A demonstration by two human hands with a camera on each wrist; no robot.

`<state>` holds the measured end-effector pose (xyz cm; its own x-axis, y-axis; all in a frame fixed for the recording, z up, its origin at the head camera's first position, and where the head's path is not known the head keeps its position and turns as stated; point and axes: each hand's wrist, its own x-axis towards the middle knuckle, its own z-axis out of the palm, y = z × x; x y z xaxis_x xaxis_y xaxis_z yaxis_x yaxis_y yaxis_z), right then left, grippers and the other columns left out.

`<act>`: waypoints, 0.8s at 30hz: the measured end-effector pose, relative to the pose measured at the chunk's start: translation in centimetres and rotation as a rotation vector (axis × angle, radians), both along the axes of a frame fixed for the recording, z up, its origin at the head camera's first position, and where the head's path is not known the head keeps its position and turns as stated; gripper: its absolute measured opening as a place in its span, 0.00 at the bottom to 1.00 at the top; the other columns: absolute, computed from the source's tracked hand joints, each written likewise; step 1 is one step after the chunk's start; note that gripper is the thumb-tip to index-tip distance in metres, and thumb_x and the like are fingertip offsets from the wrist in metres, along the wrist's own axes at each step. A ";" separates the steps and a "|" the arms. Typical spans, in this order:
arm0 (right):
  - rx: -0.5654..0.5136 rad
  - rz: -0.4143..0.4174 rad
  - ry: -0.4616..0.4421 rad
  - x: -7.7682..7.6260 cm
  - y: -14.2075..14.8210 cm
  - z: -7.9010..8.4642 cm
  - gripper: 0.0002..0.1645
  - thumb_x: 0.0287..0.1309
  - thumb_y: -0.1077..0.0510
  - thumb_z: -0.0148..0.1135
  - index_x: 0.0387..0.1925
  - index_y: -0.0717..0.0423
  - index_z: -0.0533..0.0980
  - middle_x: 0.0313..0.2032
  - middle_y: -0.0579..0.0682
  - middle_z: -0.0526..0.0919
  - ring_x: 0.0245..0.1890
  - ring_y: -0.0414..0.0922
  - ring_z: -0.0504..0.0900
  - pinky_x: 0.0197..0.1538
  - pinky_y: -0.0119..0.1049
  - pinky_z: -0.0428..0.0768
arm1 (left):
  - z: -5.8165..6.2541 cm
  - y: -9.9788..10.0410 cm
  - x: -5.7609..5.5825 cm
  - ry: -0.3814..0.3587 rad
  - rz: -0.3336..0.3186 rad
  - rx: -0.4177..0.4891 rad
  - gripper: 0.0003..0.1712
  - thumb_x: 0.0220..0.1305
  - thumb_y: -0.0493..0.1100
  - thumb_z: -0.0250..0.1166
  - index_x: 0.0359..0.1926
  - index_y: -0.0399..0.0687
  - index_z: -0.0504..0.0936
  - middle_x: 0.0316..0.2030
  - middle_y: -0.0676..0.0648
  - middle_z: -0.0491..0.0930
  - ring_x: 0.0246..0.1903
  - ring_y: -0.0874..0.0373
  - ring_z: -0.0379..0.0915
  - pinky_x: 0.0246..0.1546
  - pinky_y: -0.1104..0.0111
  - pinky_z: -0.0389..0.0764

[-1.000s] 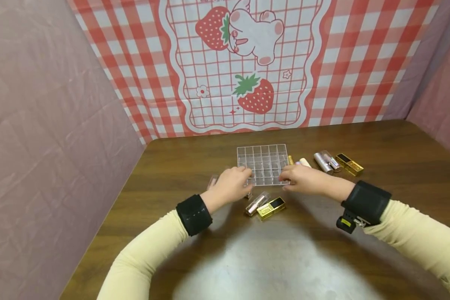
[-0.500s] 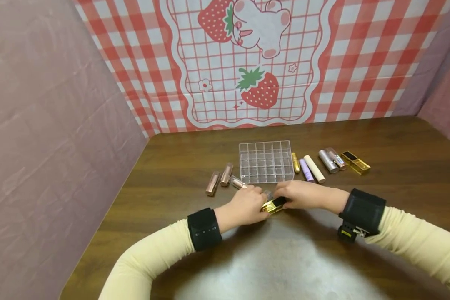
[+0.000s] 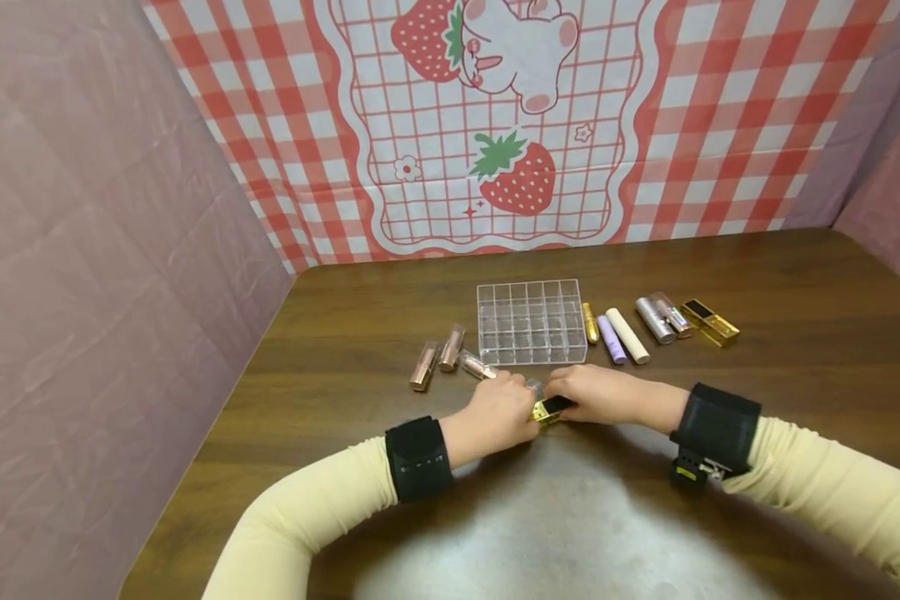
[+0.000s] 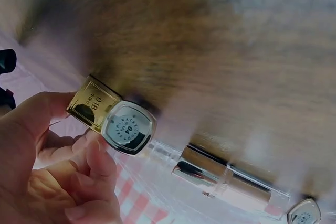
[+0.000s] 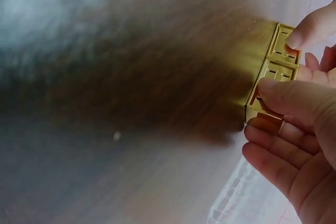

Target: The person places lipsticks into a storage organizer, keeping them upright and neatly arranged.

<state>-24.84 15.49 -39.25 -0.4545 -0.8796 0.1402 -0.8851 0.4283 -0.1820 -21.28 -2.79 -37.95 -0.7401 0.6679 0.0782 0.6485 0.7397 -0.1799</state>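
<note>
A gold lipstick point(image 3: 546, 410) with a dark panel lies between my two hands at the near side of the clear divided organizer point(image 3: 531, 357). My left hand point(image 3: 499, 417) pinches one end of it, the thumb on its side. My right hand point(image 3: 589, 392) grips the other end; in the right wrist view its thumb presses the gold lipstick point(image 5: 273, 72) with fingers beneath. Right beside the gold end labelled 01B, the left wrist view shows the round-cornered base of another lipstick point(image 4: 127, 128), marked 04. In the head view that one is mostly hidden by the hands.
Left of the organizer lie rose-gold lipsticks point(image 3: 423, 367) and a clear-capped one point(image 3: 476, 365). To its right are a small gold tube point(image 3: 589, 323), a purple tube point(image 3: 611, 340), a cream tube point(image 3: 627, 336), a silver tube point(image 3: 656, 321) and another gold lipstick point(image 3: 710, 322).
Both hands have come from the organizer's sides toward the near side and taken hold of the gold lipstick. Over the last half second the left hand has shifted slightly right.
</note>
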 end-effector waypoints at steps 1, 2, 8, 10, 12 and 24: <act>0.002 0.001 -0.003 0.0 -0.1 0.1 0.12 0.39 0.67 0.69 0.31 0.58 0.78 0.30 0.47 0.77 0.30 0.40 0.77 0.34 0.34 0.77 | 0.0 0.0 0.0 0.003 0.001 -0.003 0.14 0.50 0.54 0.64 0.17 0.52 0.77 0.24 0.52 0.76 0.26 0.59 0.69 0.23 0.71 0.68; 0.005 0.000 -0.005 0.0 -0.1 0.2 0.12 0.39 0.67 0.68 0.31 0.58 0.78 0.30 0.47 0.77 0.30 0.40 0.77 0.35 0.34 0.77 | 0.1 0.0 0.0 0.003 0.002 -0.006 0.14 0.50 0.54 0.64 0.17 0.52 0.77 0.24 0.52 0.76 0.26 0.59 0.69 0.23 0.71 0.68; -0.001 0.003 0.006 -0.3 0.0 1.9 0.12 0.39 0.67 0.68 0.32 0.59 0.78 0.29 0.47 0.78 0.30 0.40 0.77 0.34 0.33 0.77 | 1.4 -0.1 -0.4 -0.026 0.030 0.036 0.15 0.51 0.54 0.63 0.17 0.51 0.76 0.25 0.51 0.75 0.25 0.59 0.69 0.20 0.71 0.68; -0.012 -0.001 0.026 -0.6 0.0 3.0 0.12 0.39 0.67 0.68 0.31 0.59 0.78 0.28 0.47 0.78 0.29 0.40 0.76 0.33 0.33 0.76 | 2.3 -0.2 -0.7 -0.024 0.050 0.062 0.15 0.51 0.53 0.63 0.17 0.51 0.75 0.25 0.51 0.76 0.25 0.58 0.69 0.19 0.70 0.69; -0.018 -0.018 0.049 -1.0 0.0 4.3 0.11 0.40 0.67 0.68 0.31 0.60 0.78 0.28 0.47 0.78 0.29 0.40 0.77 0.32 0.34 0.76 | 3.4 -0.3 -1.2 -0.023 0.075 0.090 0.16 0.52 0.53 0.63 0.16 0.52 0.73 0.24 0.51 0.76 0.24 0.57 0.69 0.17 0.69 0.69; -0.106 -0.138 0.061 -4.3 -0.6 10.0 0.12 0.46 0.67 0.66 0.37 0.65 0.79 0.32 0.53 0.79 0.31 0.44 0.77 0.34 0.39 0.76 | 8.9 -1.5 -5.5 -0.088 0.197 0.256 0.11 0.55 0.50 0.63 0.23 0.50 0.79 0.25 0.51 0.75 0.25 0.58 0.70 0.20 0.70 0.68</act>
